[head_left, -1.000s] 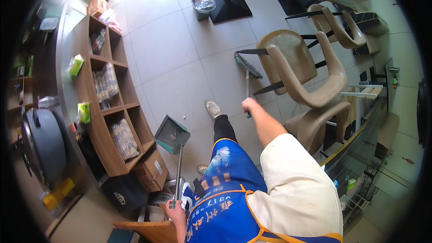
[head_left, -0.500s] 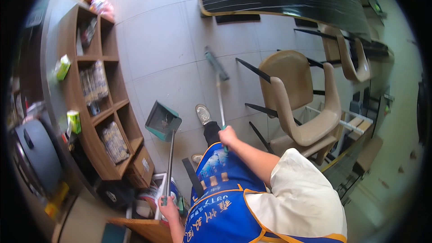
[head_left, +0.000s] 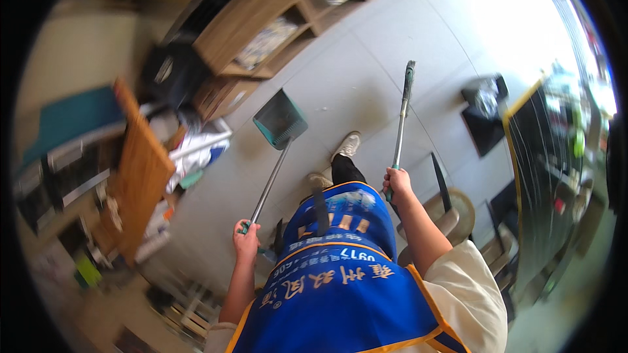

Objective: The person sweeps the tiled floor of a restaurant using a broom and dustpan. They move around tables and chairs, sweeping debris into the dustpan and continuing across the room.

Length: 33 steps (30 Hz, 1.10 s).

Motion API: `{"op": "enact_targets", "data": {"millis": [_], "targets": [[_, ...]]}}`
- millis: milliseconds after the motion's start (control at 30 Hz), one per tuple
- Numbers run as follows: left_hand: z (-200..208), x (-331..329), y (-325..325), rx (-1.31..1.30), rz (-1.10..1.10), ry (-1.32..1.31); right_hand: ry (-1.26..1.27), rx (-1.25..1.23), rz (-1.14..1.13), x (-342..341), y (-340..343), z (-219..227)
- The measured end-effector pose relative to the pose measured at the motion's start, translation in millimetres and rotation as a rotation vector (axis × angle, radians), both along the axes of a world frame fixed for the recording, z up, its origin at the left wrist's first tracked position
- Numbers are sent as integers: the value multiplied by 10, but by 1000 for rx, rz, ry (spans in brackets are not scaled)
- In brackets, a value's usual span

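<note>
Pale tiled floor (head_left: 451,33), strongly lit at upper right. A wooden shelf unit (head_left: 248,19) runs along the top; a dark table (head_left: 543,137) with a yellow edge stands at right. The person wears a blue apron (head_left: 347,287). A beige chair (head_left: 468,212) is partly hidden behind the right forearm; a bin (head_left: 487,97) with a clear bag is near the table.

The long-handled broom (head_left: 400,124) points away from the body, its head seen nearly edge-on; cannot tell whether it meets the floor. The dustpan (head_left: 280,119) is left of the forward shoe (head_left: 347,146), well apart from the broom head. Right hand (head_left: 398,183): fingers wrapped round the broom handle. Left hand (head_left: 246,238): closed round the dustpan handle.

Progress, judged: sweeping partly done. Small pale specks (head_left: 320,108) remain on the tiles between pan and broom, so collecting looks unfinished. Contents of the pan do not show clearly.

Against the frame half a second ago: view has turned, shelf unit going from left side to top, table from top to right. Broom head is now clear of the chair legs; debris visible in the pan then is not discernible now. Both holds unchanged.
</note>
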<state>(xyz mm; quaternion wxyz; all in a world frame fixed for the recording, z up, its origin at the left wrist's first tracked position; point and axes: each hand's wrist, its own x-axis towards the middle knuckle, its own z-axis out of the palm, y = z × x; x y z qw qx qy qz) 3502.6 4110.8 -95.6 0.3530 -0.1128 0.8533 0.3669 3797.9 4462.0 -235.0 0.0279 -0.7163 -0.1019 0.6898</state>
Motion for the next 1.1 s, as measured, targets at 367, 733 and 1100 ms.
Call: {"op": "enact_targets", "data": {"millis": [367,733,1100], "targets": [[-52,904,-1844,-99,795,58,176,-356,657,-1203,-375,452],[-32,1085,-3059,66,1389,224,329,-776,1012,-2731,-3035,-474],[360,1432,-2770,-93,1404,247,245,-776,449,-3119,-3624,-1540]]}}
